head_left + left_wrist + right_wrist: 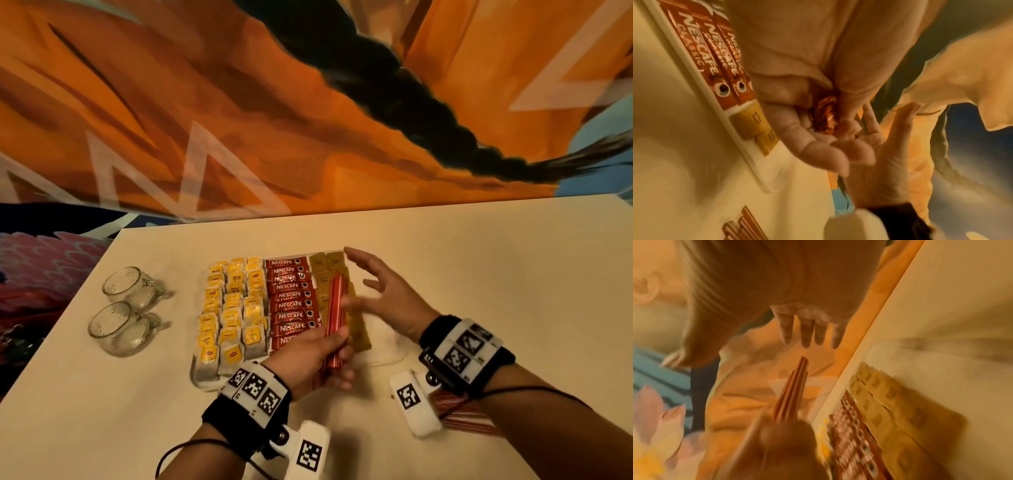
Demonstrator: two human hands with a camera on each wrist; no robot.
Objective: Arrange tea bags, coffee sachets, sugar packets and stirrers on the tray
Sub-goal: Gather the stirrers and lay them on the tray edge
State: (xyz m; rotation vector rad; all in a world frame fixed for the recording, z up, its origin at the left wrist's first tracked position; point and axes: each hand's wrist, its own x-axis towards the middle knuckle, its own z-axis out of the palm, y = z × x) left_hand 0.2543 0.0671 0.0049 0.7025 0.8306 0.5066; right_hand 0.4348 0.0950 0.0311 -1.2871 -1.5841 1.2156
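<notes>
Nearest me, at five o'clock, spare stirrers (469,416) lie loose on the table (479,260), too overlapped to count. My left hand (310,359) grips a red stirrer bundle (334,317) over the tray (205,378), while my right hand (387,296), fingers spread and holding nothing, hovers at its three o'clock. I judge I'm placing stirrers, the last item; next comes lowering the bundle flat onto the sugar packets (325,274). Farther along sit roughly nine coffee sachets (291,298), three columns of tea bags (233,308), and at nine o'clock two glass cups (126,311).
</notes>
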